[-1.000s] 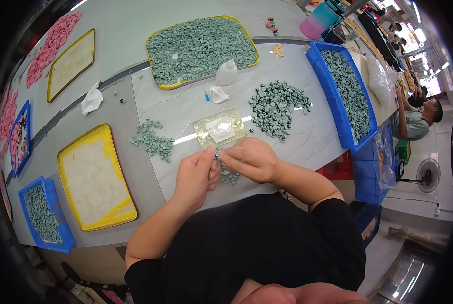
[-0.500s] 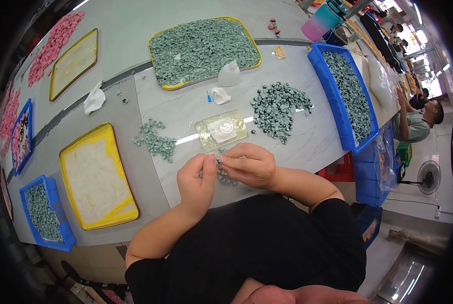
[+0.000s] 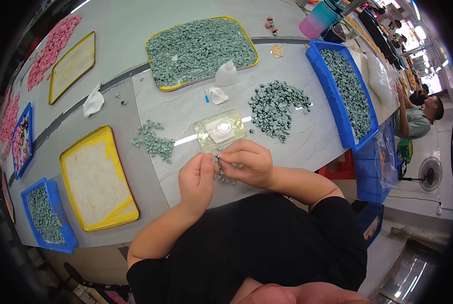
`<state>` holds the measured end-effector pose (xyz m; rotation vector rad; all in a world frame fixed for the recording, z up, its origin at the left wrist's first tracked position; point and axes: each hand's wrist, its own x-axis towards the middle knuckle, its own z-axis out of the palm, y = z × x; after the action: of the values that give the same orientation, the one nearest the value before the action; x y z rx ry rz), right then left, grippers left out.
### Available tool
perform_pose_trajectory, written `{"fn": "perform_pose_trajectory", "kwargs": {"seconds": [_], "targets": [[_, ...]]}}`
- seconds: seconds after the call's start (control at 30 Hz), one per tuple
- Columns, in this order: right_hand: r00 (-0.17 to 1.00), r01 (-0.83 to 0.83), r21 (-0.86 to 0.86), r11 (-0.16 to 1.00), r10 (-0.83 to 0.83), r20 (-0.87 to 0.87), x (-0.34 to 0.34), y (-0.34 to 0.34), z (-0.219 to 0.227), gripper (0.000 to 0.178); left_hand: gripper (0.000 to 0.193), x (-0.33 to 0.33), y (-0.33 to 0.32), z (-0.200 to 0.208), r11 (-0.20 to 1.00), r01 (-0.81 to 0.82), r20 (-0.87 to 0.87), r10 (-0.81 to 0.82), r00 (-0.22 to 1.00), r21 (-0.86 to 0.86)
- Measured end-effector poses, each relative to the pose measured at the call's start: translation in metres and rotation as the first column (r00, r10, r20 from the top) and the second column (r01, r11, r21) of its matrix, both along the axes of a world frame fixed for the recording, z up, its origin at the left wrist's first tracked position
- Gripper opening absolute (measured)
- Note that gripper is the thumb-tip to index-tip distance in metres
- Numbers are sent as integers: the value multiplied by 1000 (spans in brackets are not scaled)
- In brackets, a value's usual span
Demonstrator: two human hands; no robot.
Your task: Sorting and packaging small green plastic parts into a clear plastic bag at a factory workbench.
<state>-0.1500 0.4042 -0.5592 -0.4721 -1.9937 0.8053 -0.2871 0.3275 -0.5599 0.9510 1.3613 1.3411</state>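
My left hand (image 3: 197,177) and my right hand (image 3: 249,163) meet at the near side of the table, fingertips pinched together on a small grey-green piece (image 3: 217,158). Its exact shape is mostly covered by the fingers. Under the hands lie a few loose grey-green pieces (image 3: 228,180). Just beyond them sits a yellowish translucent slab (image 3: 202,133) with a white paste-like patch (image 3: 221,131) on it. To its right spreads a pile of darker-edged green pieces (image 3: 277,109); a paler pile of green pieces (image 3: 155,142) lies to its left.
A yellow-rimmed tray (image 3: 257,61) full of green pieces stands at the back, beside a white squeeze bottle (image 3: 226,75) and crumpled white tissue (image 3: 218,96). Blue bins (image 3: 333,101) (image 3: 70,238) flank the table. Another yellow tray (image 3: 100,177) lies left. A person (image 3: 414,121) works at far right.
Both hands stay together at nearly the same place, with the fingers slightly shifted around the small piece. The whole view has moved a little.
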Motion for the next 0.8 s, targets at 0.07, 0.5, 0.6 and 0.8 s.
{"fn": "perform_pose_trajectory", "kwargs": {"seconds": [0.07,0.5,0.6,0.8], "targets": [[1000,18,-4,1000,-18,-3,3,0,0,18,31,3,0,0,1000,8,69,-7,998,-12],[995,-53,29,998,50,82,32,18,13,21,22,18,10,19,983,135,149,-116,982,-122],[974,-97,-53,994,105,200,51,42,21,19,24,19,14,17,964,197,36,-194,980,-181],[821,99,-33,995,-63,567,84,70,34,13,25,31,11,13,918,309,-40,-328,944,-249]]}}
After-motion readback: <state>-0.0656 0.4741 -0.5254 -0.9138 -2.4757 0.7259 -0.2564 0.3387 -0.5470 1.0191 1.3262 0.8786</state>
